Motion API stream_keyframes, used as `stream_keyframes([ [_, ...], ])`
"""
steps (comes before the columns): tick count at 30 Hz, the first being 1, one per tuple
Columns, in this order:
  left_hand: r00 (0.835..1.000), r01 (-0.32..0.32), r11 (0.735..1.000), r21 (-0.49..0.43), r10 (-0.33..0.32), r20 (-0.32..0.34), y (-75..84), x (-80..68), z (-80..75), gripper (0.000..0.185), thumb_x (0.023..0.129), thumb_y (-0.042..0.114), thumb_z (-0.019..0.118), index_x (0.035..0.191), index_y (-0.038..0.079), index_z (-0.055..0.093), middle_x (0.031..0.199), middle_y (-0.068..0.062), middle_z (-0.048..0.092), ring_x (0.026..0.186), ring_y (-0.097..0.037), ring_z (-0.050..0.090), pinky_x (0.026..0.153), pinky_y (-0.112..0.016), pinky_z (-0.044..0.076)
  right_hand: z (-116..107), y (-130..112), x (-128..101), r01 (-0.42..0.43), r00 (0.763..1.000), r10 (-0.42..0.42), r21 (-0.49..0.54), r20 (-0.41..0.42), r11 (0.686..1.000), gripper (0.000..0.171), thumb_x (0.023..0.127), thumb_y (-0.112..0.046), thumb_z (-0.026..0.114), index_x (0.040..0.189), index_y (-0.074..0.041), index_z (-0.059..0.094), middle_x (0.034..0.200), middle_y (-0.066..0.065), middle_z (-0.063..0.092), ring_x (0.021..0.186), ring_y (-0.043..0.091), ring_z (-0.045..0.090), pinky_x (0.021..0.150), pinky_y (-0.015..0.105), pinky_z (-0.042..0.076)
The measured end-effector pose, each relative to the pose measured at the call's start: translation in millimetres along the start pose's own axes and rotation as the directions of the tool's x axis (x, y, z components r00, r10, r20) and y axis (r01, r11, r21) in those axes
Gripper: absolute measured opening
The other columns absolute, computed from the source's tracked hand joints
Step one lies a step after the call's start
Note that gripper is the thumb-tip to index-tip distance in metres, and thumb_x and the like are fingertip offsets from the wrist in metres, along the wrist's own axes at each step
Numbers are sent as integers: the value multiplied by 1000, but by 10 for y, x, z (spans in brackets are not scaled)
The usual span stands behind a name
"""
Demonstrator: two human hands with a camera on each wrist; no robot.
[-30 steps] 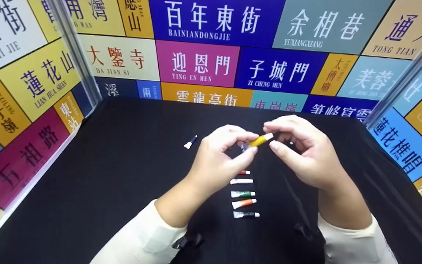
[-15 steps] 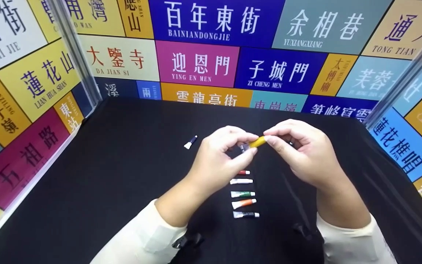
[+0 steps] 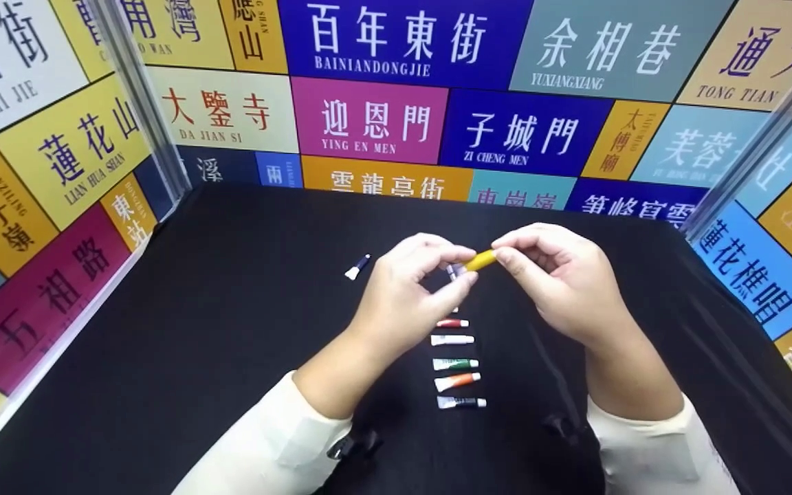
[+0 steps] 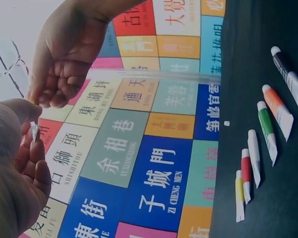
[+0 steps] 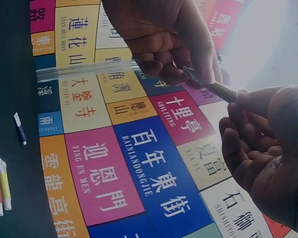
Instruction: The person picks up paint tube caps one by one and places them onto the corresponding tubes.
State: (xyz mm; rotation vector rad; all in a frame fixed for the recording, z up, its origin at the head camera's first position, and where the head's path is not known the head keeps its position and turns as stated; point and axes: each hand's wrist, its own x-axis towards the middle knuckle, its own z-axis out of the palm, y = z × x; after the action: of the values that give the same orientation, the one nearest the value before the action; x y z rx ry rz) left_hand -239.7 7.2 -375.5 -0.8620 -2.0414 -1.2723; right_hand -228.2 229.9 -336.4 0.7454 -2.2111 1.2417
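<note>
A small yellow paint tube (image 3: 480,260) is held in the air above the black table (image 3: 231,330). My left hand (image 3: 459,269) pinches its flat crimped end between thumb and forefinger. At the other end, the curled fingers of my right hand (image 3: 506,257) cover the cap. In the right wrist view the tube (image 5: 214,89) bridges the two hands. The left wrist view shows only the crimped tip (image 4: 34,131) by my left thumb.
A row of tubes lies below the hands: red (image 3: 452,323), white (image 3: 452,339), green (image 3: 456,364), orange (image 3: 458,381), dark (image 3: 461,402). The left wrist view shows another yellow tube (image 4: 239,196) ending the row. A blue tube (image 3: 357,266) lies apart at the left. Printed walls enclose the table.
My right fingers have closed over the tube's white cap, which showed a second ago. The left hand keeps its pinch, and the tubes on the table have not moved.
</note>
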Motion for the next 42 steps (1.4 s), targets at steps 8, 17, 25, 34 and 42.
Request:
stream_keyframes([
  [8,1000,15,996,86,-15,-7,-138,14,37,21,93,25,84,112,15,82,108,2,80,102,-8,71,93,-23,59,6,147,46,-67,997,67,-11,-24,998,12,95,-6,79,103,-13,83,93,-8,77,74,11,68,69,17,57],
  [17,1000,18,986,169,-18,-4,-283,12,57,20,92,24,84,111,17,84,105,3,80,102,-10,72,97,-27,58,44,284,93,-115,993,115,-17,30,993,8,96,-15,81,103,-15,84,97,0,81,77,10,70,73,16,58],
  [25,1000,25,984,178,-24,-4,-360,15,94,20,92,24,84,111,18,84,104,4,80,102,-12,73,97,-29,58,34,352,110,-164,983,165,-21,78,986,9,96,-19,82,104,-16,83,99,0,81,77,11,69,70,17,57],
  [34,998,1,970,245,-15,56,-515,72,167,19,93,25,83,110,18,84,104,4,80,102,-14,73,99,-32,57,6,519,169,-233,961,242,-79,133,969,16,99,-29,78,108,-16,83,102,2,81,82,13,70,73,19,58],
  [42,962,125,937,325,-194,191,-836,16,285,16,95,27,79,108,19,84,105,2,80,100,-17,74,96,-35,59,-120,949,237,-334,931,350,-147,103,931,27,101,-38,75,115,-16,82,109,5,81,87,10,69,76,17,55],
])
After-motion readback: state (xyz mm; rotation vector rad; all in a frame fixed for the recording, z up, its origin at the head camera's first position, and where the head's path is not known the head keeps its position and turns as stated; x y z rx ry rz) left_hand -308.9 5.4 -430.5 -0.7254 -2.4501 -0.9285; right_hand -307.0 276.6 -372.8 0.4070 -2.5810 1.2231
